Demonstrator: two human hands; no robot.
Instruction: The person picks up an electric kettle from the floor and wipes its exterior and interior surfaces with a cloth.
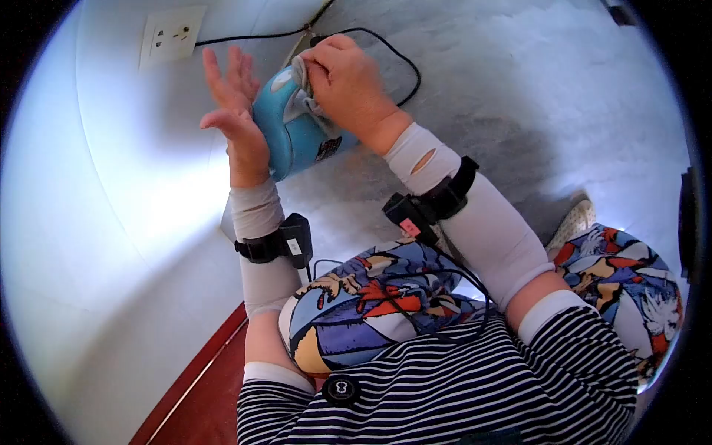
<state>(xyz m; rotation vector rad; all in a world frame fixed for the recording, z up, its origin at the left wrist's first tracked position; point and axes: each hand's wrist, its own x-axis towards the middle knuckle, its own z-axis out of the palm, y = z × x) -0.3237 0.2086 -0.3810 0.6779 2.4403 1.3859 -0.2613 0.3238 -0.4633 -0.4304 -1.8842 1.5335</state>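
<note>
A light-blue rounded vessel with a dark label, which looks like an electric kettle [304,144], leans tilted between my two hands. My left hand [241,119] rests its palm side against the vessel's left side, thumb and fingers stretched apart. Pinched in my right hand [345,78] is a grey cloth [302,104], which lies over the vessel's upper part. The cloth and right hand cover part of the vessel, so its top is partly hidden.
A white wall socket [172,35] sits at upper left, with a black cable [252,37] running from it behind the vessel. Grey marbled floor [504,96] spreads to the right. Below are my patterned trouser legs [371,297], a shoe [575,222] and a red surface [215,378].
</note>
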